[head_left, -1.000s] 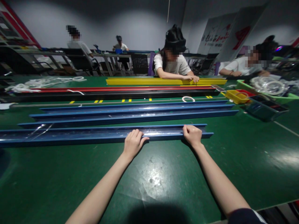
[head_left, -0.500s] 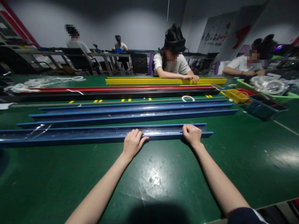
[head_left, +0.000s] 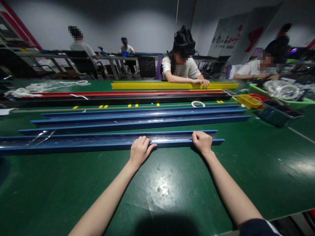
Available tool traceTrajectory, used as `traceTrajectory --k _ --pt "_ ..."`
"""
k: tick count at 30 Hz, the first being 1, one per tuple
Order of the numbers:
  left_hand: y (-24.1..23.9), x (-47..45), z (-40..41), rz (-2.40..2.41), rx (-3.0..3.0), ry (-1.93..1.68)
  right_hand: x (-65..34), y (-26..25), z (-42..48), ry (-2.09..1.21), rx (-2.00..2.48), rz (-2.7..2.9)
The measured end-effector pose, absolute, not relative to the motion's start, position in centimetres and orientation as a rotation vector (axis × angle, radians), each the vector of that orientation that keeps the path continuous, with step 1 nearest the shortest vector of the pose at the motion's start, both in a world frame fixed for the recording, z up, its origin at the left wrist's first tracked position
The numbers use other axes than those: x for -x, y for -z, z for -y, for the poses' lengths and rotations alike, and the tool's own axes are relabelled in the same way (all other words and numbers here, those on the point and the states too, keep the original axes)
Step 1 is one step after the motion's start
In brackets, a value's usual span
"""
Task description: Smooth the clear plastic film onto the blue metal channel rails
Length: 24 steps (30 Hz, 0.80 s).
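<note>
The nearest blue channel [head_left: 169,139] lies lengthwise across the table, its trough lined with shiny clear film. My left hand [head_left: 140,150] grips its near wall, fingers curled over the rim into the trough and thumb stretched along the wall. Close to the channel's right end, my right hand [head_left: 203,142] is closed over the same wall; its fingertips are hidden, so anything pinched in them cannot be made out. Several more blue channels [head_left: 137,124] lie parallel just beyond. At left, a loose strip of clear film [head_left: 42,138] crosses the near channel.
Beyond lie red and black strips [head_left: 137,96], a white ring [head_left: 198,104] and a yellow channel [head_left: 147,86] under a co-worker's hands [head_left: 203,82]. A yellow bin [head_left: 249,102], a dark bin [head_left: 278,114] and a green basket [head_left: 307,100] stand at right. White cords [head_left: 46,87] lie far left.
My hands and the near channel stay in place. At the far right, a person in the background has shifted position.
</note>
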<state>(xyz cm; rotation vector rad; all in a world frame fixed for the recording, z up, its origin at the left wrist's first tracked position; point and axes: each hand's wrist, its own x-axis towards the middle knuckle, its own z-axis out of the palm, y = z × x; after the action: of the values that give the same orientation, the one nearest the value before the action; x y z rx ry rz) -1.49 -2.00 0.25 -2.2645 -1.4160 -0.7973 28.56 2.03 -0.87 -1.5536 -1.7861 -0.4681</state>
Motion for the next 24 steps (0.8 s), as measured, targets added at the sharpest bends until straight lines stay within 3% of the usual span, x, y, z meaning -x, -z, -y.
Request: traceTrajectory --k 19,24 --pt "-0.16 1.53 2.02 1.419 2.294 0.816 -28.88 1.08 -2.03 0.496 1.533 1.870" --pt "0.07 1.54 1.93 1.411 2.303 0.866 -28.44 0.36 -1.45 0.679 1.467 1.902"
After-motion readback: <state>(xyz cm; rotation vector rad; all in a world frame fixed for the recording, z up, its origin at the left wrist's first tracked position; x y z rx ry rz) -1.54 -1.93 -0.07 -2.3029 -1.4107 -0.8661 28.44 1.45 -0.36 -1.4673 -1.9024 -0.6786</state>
